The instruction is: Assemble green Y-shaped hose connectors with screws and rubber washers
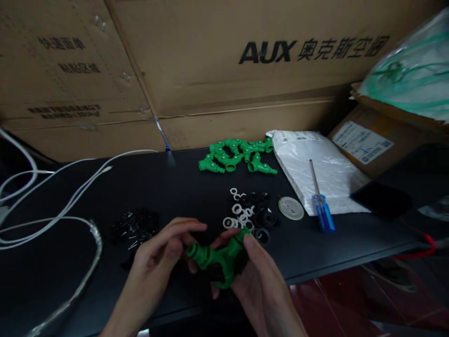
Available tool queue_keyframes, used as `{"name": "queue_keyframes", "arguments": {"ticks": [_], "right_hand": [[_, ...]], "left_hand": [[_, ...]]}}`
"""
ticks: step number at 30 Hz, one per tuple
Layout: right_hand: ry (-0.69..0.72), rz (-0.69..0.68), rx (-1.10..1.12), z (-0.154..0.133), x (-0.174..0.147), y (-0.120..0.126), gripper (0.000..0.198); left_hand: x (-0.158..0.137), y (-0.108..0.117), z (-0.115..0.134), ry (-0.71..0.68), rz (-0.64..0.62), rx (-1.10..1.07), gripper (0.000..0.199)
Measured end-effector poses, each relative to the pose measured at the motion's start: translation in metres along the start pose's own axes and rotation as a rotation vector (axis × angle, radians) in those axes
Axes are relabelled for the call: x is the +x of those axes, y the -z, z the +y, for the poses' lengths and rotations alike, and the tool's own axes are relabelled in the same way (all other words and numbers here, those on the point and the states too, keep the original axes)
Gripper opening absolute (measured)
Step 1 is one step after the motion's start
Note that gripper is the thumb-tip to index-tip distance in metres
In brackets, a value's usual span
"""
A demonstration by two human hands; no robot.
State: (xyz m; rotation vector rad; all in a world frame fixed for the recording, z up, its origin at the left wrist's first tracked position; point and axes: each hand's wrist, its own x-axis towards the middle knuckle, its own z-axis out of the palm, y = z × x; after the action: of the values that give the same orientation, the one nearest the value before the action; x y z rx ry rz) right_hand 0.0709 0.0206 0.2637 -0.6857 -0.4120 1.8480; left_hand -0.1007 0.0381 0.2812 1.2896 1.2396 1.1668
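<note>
A green plastic Y-shaped hose connector with black parts on it is held just above the front of the black table. My right hand grips it from the right, with the thumb against its upper right branch. Close to the left branch is my left hand, its index finger stretched out and the fingers apart. Whether a left fingertip touches the connector from behind is hidden. Just beyond the hands lie several white rings and several black rings. Several small black parts form a pile beside my left hand.
More green connectors lie toward the back. To the right are a round metal disc, a blue-handled screwdriver on a white plastic package, and an opened carton. White cables run across the left; large cardboard stands behind.
</note>
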Motion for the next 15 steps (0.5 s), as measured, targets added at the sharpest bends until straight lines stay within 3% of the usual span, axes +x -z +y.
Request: {"name": "queue_keyframes", "arguments": {"ticks": [4,7,15], "right_hand": [[-0.002,0.062,-0.048,-0.002,-0.005,0.012,0.04],[-0.034,0.056,-0.082,0.001,-0.007,0.022,0.045],[-0.003,0.011,-0.103,0.0,-0.004,0.018,0.046]], "left_hand": [[0.05,-0.012,0.006,-0.077,-0.249,0.409,0.021],[0.077,-0.026,0.009,-0.171,-0.42,0.579,0.014],[0.095,-0.036,0.015,-0.15,-0.524,0.678,0.006]]}}
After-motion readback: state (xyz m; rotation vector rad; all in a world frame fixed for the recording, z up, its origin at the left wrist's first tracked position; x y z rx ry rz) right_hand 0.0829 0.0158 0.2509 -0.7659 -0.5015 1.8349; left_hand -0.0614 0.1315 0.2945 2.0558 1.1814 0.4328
